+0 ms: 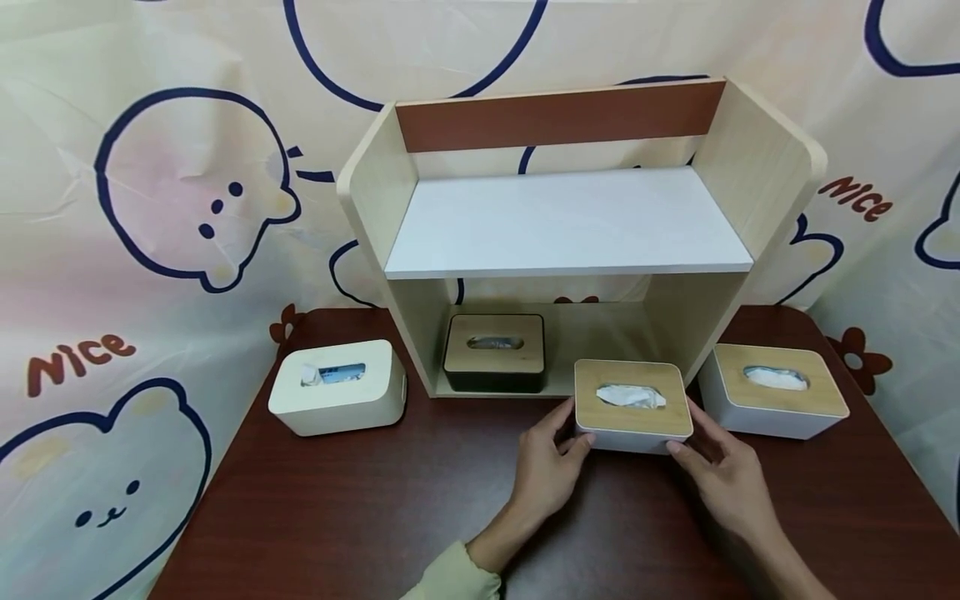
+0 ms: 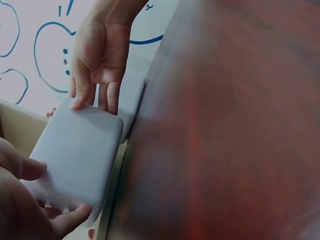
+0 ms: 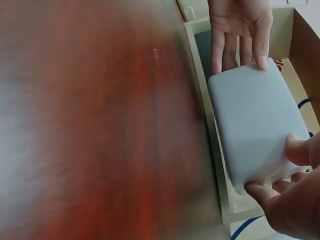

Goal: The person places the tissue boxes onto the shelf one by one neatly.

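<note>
A tissue box with a white body and a wood-look lid is held between both hands at the front edge of the shelf unit's lower level. My left hand grips its left end, and my right hand grips its right end. White tissue shows in the lid's oval slot. In both wrist views the box's plain pale side faces the camera, with thumbs and fingers at its two ends. Whether its base touches anything is hidden. To its left, a dark tissue box with a wood-look lid stands inside the lower level.
A cream tissue box stands on the dark brown table, left of the shelf unit. Another white box with a wood-look lid stands right of it, close to my right hand. A printed curtain hangs behind.
</note>
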Motion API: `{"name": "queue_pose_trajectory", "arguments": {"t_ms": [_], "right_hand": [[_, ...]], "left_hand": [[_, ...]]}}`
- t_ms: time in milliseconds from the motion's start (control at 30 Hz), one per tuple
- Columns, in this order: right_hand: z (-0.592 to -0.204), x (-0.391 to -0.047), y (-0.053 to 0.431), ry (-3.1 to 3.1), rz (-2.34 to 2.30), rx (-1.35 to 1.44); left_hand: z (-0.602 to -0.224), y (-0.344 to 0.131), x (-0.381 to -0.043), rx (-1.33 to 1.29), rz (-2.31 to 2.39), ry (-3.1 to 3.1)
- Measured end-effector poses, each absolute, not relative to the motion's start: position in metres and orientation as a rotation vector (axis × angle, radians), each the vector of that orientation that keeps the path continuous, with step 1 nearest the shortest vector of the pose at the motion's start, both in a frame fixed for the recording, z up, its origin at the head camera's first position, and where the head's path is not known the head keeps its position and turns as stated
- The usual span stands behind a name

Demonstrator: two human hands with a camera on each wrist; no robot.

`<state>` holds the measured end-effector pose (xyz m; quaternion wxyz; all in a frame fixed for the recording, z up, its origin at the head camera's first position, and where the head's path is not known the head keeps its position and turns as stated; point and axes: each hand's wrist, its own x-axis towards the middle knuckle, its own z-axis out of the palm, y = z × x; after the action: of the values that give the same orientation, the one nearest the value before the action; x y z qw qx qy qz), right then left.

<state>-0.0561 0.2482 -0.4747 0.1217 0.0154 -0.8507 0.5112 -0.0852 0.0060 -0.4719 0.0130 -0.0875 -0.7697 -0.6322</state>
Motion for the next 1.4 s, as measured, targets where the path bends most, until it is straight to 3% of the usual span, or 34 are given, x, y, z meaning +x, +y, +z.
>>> {"name": "queue_pose_trajectory", "arguments": {"t_ms": [733,1400], "right_hand": [[-0.459,-0.116,0.223,-2.299,1.729,0.069],[-0.463,-0.142,0.216,-2.198,1.808,-0.149]], "left_hand": [[-0.452,0.000,-0.133,-0.180,-1.867,-2.251],[-0.447,0.021,-0.153,-0.081,-1.838,-2.295]]}}
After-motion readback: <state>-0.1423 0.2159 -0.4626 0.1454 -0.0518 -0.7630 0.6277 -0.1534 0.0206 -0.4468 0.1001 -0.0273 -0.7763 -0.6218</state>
